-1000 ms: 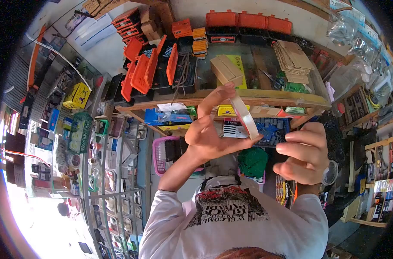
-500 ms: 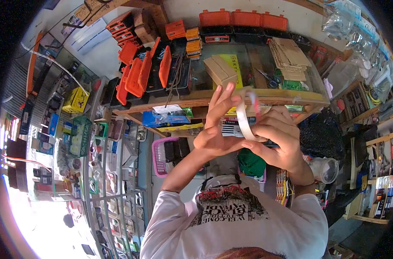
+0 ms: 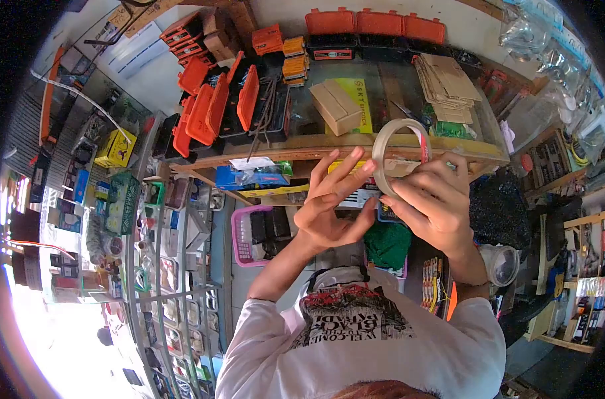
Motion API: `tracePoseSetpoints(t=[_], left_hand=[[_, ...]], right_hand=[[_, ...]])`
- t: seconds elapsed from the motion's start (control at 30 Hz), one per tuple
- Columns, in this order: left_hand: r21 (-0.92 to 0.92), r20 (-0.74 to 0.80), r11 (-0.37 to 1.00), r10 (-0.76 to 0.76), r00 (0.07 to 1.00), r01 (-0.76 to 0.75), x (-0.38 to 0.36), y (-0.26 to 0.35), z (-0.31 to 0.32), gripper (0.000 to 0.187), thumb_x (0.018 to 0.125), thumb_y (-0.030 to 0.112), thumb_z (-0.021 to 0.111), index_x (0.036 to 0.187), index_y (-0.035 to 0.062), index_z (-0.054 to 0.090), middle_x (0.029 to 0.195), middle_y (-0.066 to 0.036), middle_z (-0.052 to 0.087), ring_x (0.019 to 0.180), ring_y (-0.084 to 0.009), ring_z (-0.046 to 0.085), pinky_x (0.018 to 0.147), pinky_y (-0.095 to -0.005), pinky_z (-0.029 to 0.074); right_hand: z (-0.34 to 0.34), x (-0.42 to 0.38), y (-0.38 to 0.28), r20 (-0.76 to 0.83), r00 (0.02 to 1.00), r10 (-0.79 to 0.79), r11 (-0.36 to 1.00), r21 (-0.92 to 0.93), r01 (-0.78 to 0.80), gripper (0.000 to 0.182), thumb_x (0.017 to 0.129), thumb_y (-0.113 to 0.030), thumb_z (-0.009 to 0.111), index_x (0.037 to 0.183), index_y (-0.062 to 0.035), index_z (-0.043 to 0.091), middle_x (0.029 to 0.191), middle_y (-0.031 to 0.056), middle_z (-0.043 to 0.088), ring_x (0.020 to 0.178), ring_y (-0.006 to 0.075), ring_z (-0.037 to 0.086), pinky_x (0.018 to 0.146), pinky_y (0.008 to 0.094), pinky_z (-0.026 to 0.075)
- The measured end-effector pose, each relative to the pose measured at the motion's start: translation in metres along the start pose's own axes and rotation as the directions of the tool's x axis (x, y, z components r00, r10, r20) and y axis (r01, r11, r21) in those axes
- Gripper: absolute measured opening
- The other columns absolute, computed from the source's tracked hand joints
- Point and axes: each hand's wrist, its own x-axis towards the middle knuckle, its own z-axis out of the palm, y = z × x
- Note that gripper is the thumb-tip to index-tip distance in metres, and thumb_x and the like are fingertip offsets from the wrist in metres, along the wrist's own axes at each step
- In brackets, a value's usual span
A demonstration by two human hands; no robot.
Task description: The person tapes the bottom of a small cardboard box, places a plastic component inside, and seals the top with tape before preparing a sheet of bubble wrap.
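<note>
A roll of clear tape [image 3: 381, 154] is held up in front of the counter edge, its ring turned partly toward the camera. My right hand [image 3: 435, 203] grips the roll's lower right side between thumb and fingers. Just left of the roll is my left hand [image 3: 339, 203], fingers spread and apart, with nothing seen in it. Behind the roll, a closed brown cardboard box [image 3: 337, 106] rests on the glass counter, partly over a yellow packet [image 3: 359, 96]. Scissors [image 3: 403, 110] lie to the box's right.
Black cases with orange lids [image 3: 206, 110] stand on the counter's left. Flattened cardboard [image 3: 447, 83] is stacked at its right. Below the counter are a pink basket [image 3: 241, 239] and green material [image 3: 387, 245]. Glass shelving [image 3: 176, 299] stands at the left.
The tape roll has moved up and shows more of its open ring. My left hand has come away from the roll and its fingers have spread.
</note>
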Motion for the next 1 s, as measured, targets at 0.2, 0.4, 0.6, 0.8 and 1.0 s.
tracePoseSetpoints(t=[0.2,0.4,0.6,0.8,1.0], left_hand=[[0.034,-0.145,0.999,0.026,0.989,-0.021,-0.006,-0.002,0.009,0.067,0.085,0.001,0.079,0.125,0.0108,0.026,0.106,-0.019,0.076,0.121,-0.0389,0.065,0.107,-0.0574,0.038],[0.090,-0.250,0.994,0.085,0.965,-0.064,0.006,-0.006,0.016,0.071,0.082,-0.003,0.080,0.126,0.0091,0.027,0.098,-0.015,0.078,0.107,-0.0345,0.070,0.104,-0.0548,0.040],[0.224,-0.240,0.974,0.092,0.966,-0.037,0.014,0.000,0.018,0.069,0.083,-0.005,0.079,0.125,0.0080,0.027,0.093,-0.014,0.076,0.092,-0.0308,0.067,0.089,-0.0507,0.052],[0.202,-0.336,0.979,0.034,0.941,0.036,0.001,-0.013,0.045,0.057,0.085,-0.010,0.072,0.113,0.0084,0.027,0.096,-0.014,0.070,0.086,-0.0268,0.061,0.085,-0.0445,0.054],[-0.136,-0.500,0.958,-0.286,0.818,0.252,-0.030,-0.052,0.107,0.048,0.093,-0.008,0.065,0.109,0.0095,0.024,0.100,-0.016,0.067,0.077,-0.0155,0.054,0.073,-0.0301,0.043]], right_hand=[[-0.001,0.000,0.002,-0.010,1.000,-0.007,1.000,-0.015,0.007,0.034,0.068,-0.018,0.089,0.099,-0.0141,0.075,0.085,-0.0054,0.065,0.081,0.0171,0.061,0.083,0.0436,0.040],[-0.001,-0.003,0.003,0.022,1.000,-0.014,1.000,-0.019,0.014,0.035,0.069,-0.019,0.089,0.101,-0.0146,0.075,0.084,-0.0059,0.064,0.081,0.0164,0.061,0.085,0.0443,0.040],[0.001,-0.002,0.003,0.001,1.000,0.002,1.000,-0.016,-0.002,0.036,0.069,-0.020,0.089,0.103,-0.0145,0.076,0.083,-0.0058,0.062,0.078,0.0163,0.059,0.085,0.0435,0.041],[0.011,-0.007,0.005,-0.029,0.998,0.058,0.997,-0.043,-0.059,0.033,0.070,-0.018,0.087,0.101,-0.0138,0.076,0.081,-0.0042,0.061,0.078,0.0175,0.059,0.082,0.0423,0.040],[0.053,-0.019,0.040,-0.022,0.978,0.209,0.977,-0.046,-0.210,0.025,0.073,-0.015,0.086,0.095,-0.0076,0.077,0.077,0.0000,0.064,0.075,0.0207,0.061,0.078,0.0399,0.038]])
